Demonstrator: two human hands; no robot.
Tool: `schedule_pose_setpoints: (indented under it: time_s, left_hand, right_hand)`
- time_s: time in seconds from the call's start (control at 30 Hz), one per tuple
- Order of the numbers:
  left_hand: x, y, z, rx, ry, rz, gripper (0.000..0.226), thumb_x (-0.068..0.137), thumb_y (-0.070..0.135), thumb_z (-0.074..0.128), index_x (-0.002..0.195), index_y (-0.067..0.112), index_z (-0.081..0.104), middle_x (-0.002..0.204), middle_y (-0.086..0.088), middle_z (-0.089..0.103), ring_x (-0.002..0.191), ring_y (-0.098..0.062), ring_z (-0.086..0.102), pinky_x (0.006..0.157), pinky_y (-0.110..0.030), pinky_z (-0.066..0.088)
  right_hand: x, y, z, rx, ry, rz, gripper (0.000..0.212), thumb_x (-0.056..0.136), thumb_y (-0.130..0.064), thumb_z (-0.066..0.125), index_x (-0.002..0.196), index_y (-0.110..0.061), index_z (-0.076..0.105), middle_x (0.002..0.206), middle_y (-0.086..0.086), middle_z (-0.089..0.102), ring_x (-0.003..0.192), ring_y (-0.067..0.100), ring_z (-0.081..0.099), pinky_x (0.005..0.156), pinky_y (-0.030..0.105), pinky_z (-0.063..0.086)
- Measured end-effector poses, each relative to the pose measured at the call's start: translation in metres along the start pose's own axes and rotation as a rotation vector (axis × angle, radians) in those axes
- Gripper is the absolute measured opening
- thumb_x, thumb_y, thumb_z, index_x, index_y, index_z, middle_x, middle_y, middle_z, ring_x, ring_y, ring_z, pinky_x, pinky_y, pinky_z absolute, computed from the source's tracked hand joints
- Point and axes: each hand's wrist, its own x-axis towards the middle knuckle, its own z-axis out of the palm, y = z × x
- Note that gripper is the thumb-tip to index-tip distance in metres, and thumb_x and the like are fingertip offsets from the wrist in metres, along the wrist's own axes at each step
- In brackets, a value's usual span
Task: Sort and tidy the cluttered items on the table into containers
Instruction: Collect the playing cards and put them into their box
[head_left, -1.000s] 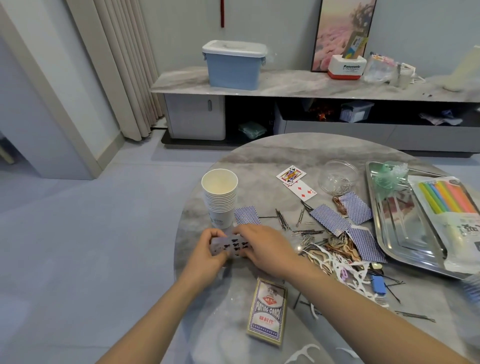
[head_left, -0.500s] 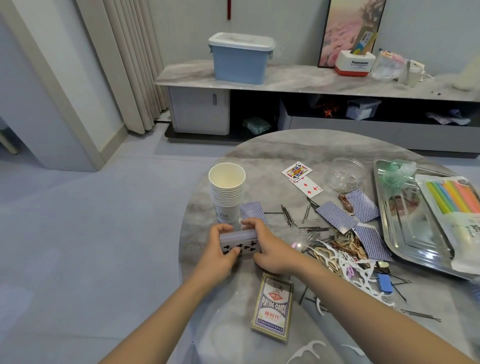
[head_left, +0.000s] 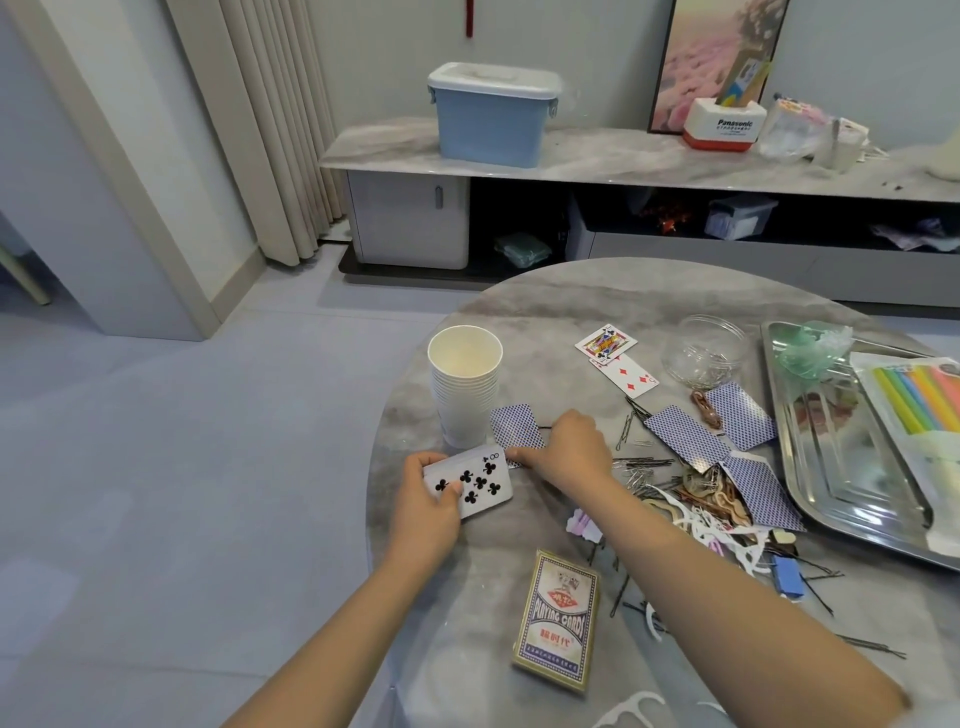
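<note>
Head view shows a round grey table (head_left: 545, 312) in the lower right of the frame. The left hand (head_left: 423, 512) holds a stack of playing cards (head_left: 470, 480) near the middle of the frame — its fingers curl round the stack and its thumb lies on top, on the eight of clubs. The right hand (head_left: 569, 452) is just to the right, fingers bent down on a blue-backed card (head_left: 517, 426) that lies flat on the table. I cannot tell if it has pinched the card.

One stack of paper cups (head_left: 464, 384) stands just above the left hand. One card box (head_left: 558, 618) lies below the hands, near the bottom of the frame. Two cards lie face up further back — a king (head_left: 605, 342) and a red diamonds card (head_left: 626, 375). Four more blue-backed cards lie face down to the right of the right hand, one of them (head_left: 680, 431) beside some hairpins (head_left: 636, 465). One clear round dish (head_left: 709, 351) sits near the king. One shiny metal tray (head_left: 831, 467) is at the right edge, with one pack of bright sticks (head_left: 914, 395) lying in it.
</note>
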Motion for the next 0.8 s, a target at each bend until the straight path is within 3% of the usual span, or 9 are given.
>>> schedule_pose_setpoints:
  time_s: [0.17, 0.27, 0.37, 0.43, 0.53, 0.6, 0.7, 0.73, 0.8]
  left_hand:
    - [0.001, 0.000, 0.000, -0.007, 0.026, -0.050, 0.023, 0.092, 0.006, 0.054, 0.107, 0.020, 0.045, 0.097, 0.002, 0.058, 0.088, -0.017, 0.057, 0.075, -0.027, 0.044]
    - [0.002, 0.002, -0.001, -0.003, 0.018, -0.081, 0.023, 0.091, 0.008, 0.056, 0.107, 0.022, 0.045, 0.099, 0.001, 0.059, 0.089, -0.017, 0.058, 0.079, -0.031, 0.048]
    - [0.001, 0.003, -0.004, -0.025, -0.025, -0.121, 0.023, 0.092, 0.011, 0.057, 0.109, 0.022, 0.047, 0.099, 0.003, 0.060, 0.085, -0.013, 0.058, 0.075, -0.030, 0.049]
    - [0.002, 0.003, -0.007, -0.016, -0.076, -0.148, 0.023, 0.092, 0.012, 0.057, 0.110, 0.024, 0.047, 0.099, 0.004, 0.060, 0.080, -0.008, 0.058, 0.066, -0.023, 0.047]
    - [0.007, 0.005, -0.008, 0.013, -0.143, -0.185, 0.026, 0.092, 0.012, 0.056, 0.115, 0.022, 0.048, 0.101, 0.001, 0.060, 0.076, -0.006, 0.055, 0.059, -0.020, 0.042]
    - [0.010, 0.006, -0.009, 0.019, -0.169, -0.206, 0.026, 0.092, 0.012, 0.055, 0.116, 0.021, 0.049, 0.099, 0.000, 0.060, 0.076, -0.007, 0.054, 0.059, -0.020, 0.041]
    - [0.014, 0.008, -0.010, -0.004, -0.194, -0.272, 0.020, 0.093, 0.014, 0.048, 0.110, 0.021, 0.054, 0.094, -0.001, 0.061, 0.081, -0.015, 0.057, 0.069, -0.026, 0.045]
    - [0.014, 0.010, -0.010, -0.038, -0.202, -0.299, 0.016, 0.093, 0.015, 0.045, 0.102, 0.021, 0.057, 0.090, -0.003, 0.062, 0.080, -0.018, 0.057, 0.071, -0.029, 0.045]
    - [0.015, 0.015, -0.011, -0.092, -0.225, -0.325, 0.018, 0.092, 0.018, 0.043, 0.079, 0.019, 0.057, 0.072, -0.005, 0.059, 0.067, -0.021, 0.052, 0.062, -0.028, 0.040]
  right_hand:
    - [0.009, -0.008, 0.003, -0.041, -0.106, -0.020, 0.047, 0.066, -0.051, 0.078, 0.080, -0.013, 0.056, 0.096, 0.007, 0.068, 0.090, 0.028, 0.064, 0.061, 0.028, 0.041]
    - [0.010, -0.008, 0.001, 0.054, -0.188, 0.030, 0.039, 0.067, -0.040, 0.081, 0.079, -0.011, 0.057, 0.085, 0.003, 0.065, 0.087, 0.027, 0.064, 0.066, 0.028, 0.047]
    - [-0.003, 0.002, -0.011, 0.270, -0.120, 0.012, 0.027, 0.079, -0.022, 0.074, 0.076, -0.014, 0.049, 0.069, -0.003, 0.051, 0.077, 0.022, 0.056, 0.056, 0.026, 0.039]
    - [-0.020, 0.012, -0.014, 0.481, 0.026, -0.047, 0.020, 0.083, -0.017, 0.070, 0.087, -0.019, 0.050, 0.073, -0.006, 0.051, 0.072, 0.016, 0.053, 0.054, 0.022, 0.038]
    - [-0.052, 0.028, -0.008, 0.610, 0.222, -0.281, 0.020, 0.085, -0.011, 0.066, 0.099, -0.026, 0.062, 0.083, -0.012, 0.061, 0.068, -0.001, 0.055, 0.059, 0.011, 0.042]
    - [-0.067, 0.036, 0.000, 0.591, 0.254, -0.443, 0.023, 0.084, -0.007, 0.066, 0.101, -0.023, 0.069, 0.089, -0.019, 0.064, 0.081, -0.010, 0.057, 0.070, 0.003, 0.041]
    - [-0.071, 0.045, 0.010, 0.547, 0.254, -0.519, 0.020, 0.081, -0.004, 0.069, 0.094, -0.018, 0.074, 0.090, -0.019, 0.067, 0.089, -0.016, 0.057, 0.079, 0.000, 0.040]
    - [-0.069, 0.046, 0.013, 0.523, 0.242, -0.542, 0.019, 0.080, -0.004, 0.070, 0.093, -0.017, 0.075, 0.091, -0.015, 0.069, 0.090, -0.018, 0.056, 0.081, 0.000, 0.039]
    - [-0.066, 0.046, 0.018, 0.463, 0.181, -0.605, 0.019, 0.079, -0.005, 0.071, 0.093, -0.016, 0.076, 0.096, -0.008, 0.072, 0.095, -0.017, 0.054, 0.087, -0.001, 0.037]
